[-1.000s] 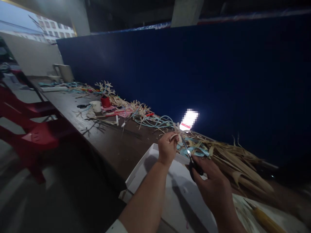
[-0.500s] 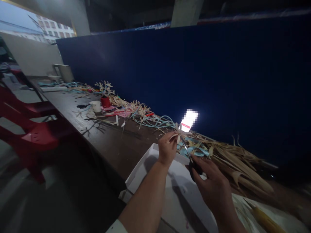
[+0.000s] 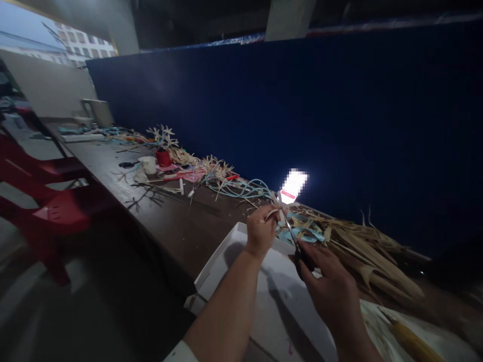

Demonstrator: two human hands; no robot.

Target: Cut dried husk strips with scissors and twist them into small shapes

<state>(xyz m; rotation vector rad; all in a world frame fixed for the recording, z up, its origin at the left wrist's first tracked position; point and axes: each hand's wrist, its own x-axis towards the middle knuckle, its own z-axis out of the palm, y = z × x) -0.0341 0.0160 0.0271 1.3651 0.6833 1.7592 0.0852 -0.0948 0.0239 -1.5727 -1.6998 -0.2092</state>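
Observation:
My left hand (image 3: pixel 261 226) pinches a pale flower (image 3: pixel 279 202) made of dry husk-like strips, its petals spreading above the fingertips. In my right hand (image 3: pixel 332 274) is a pair of scissors (image 3: pixel 291 232) with dark handles. The blades reach up and left to the flower's petals, and their tips are hard to make out there. Both hands are over a white shallow cardboard box lid (image 3: pixel 222 259). Just behind the flower, a lit phone (image 3: pixel 294 186) leans against the dark blue wall.
Dried husks (image 3: pixel 373 251) and blue ribbon (image 3: pixel 307 234) lie right of the hands. A wooden-handled awl (image 3: pixel 411 342) is at lower right. Along the table (image 3: pixel 169 226) are blue cords (image 3: pixel 245 188), a red spool (image 3: pixel 163 158), a white cup (image 3: pixel 148 165) and other scissors (image 3: pixel 128 165). Red chairs (image 3: pixel 64 216) stand left.
The flower has turned slightly between my left fingers, so its petals point differently. The scissors in my right hand have closed somewhat, their handles drawing together.

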